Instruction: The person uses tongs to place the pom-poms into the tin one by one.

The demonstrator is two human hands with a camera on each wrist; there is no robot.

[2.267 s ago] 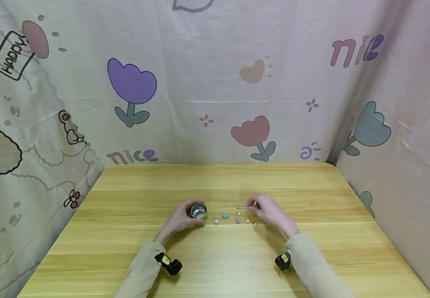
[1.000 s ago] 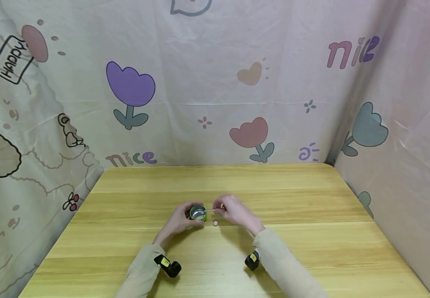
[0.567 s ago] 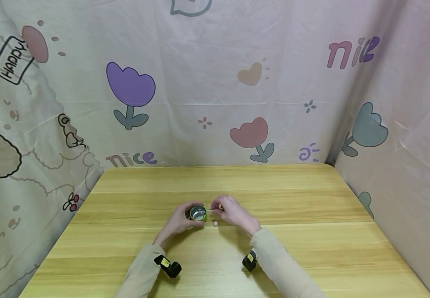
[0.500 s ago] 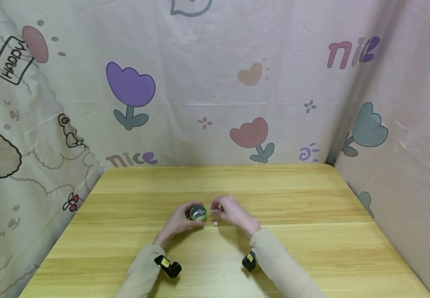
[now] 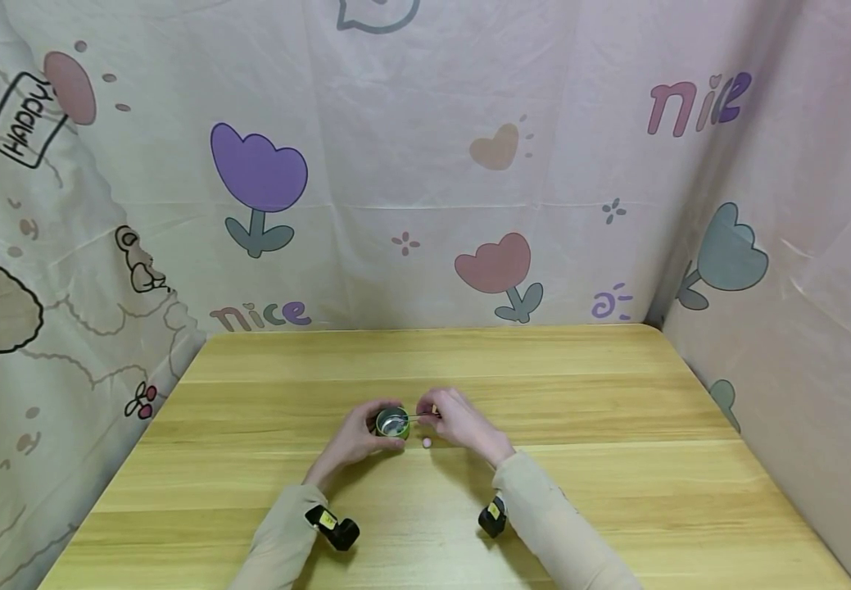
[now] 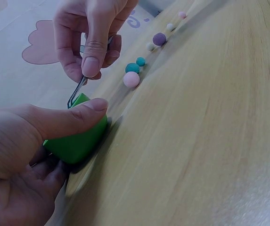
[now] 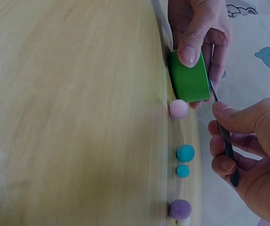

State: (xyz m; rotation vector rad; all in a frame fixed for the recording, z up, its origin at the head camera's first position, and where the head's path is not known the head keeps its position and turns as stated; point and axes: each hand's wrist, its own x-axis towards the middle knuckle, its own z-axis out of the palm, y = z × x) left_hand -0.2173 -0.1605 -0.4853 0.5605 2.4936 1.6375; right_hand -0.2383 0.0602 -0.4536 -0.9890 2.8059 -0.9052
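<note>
My left hand (image 5: 355,436) grips a small round green tin (image 6: 80,141) with a silvery inside, standing mouth up on the table. Its thumb lies along the near wall in the left wrist view. My right hand (image 5: 462,419) pinches slim metal tweezers (image 7: 226,143) just right of the tin, their tips at or over its mouth. Whether the tips hold anything is too small to tell. A pink pompom (image 7: 178,108) lies beside the tin, then two teal pompoms (image 7: 185,153), and a purple pompom (image 6: 159,39) further off.
Beyond the purple one lie more small pale pompoms (image 6: 170,27) in the same rough row, mostly hidden by my right hand in the head view. All rest on the wooden table (image 5: 425,524). A printed cloth (image 5: 396,164) hangs behind it.
My right hand has moved left with the tweezers, from over the pompoms to the tin, then stayed almost still. My left hand keeps its hold on the tin.
</note>
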